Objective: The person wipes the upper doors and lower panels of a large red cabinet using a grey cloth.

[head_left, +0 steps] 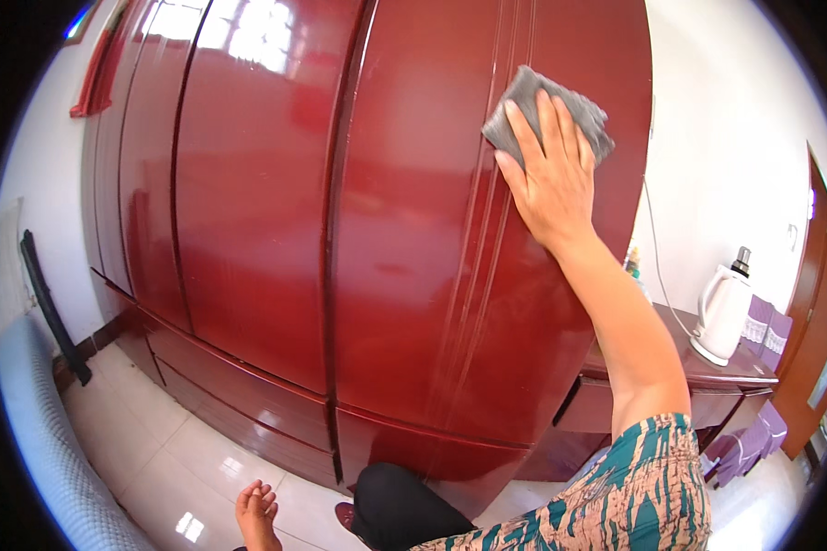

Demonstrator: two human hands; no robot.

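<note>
High on the right door of a glossy dark red wardrobe (404, 230), my right hand (556, 184) presses a folded grey cloth (524, 92) against the surface. Its fingers stretch over the cloth and hold it to the door, beside the vertical grooves. My right arm reaches up in a green and tan patterned sleeve. Low at the bottom of the view, my left hand (258, 516) hangs above the tiled floor, fingers loosely curled and nothing visible in them. It touches neither the wardrobe nor the cloth.
To the right, a white electric kettle (722, 312) stands on a dark red desk (708, 367) with drawers. Purple fabric (752, 445) hangs by it, near a brown door (804, 312). A light blue quilted edge (46, 441) and a long black object (53, 308) are at left.
</note>
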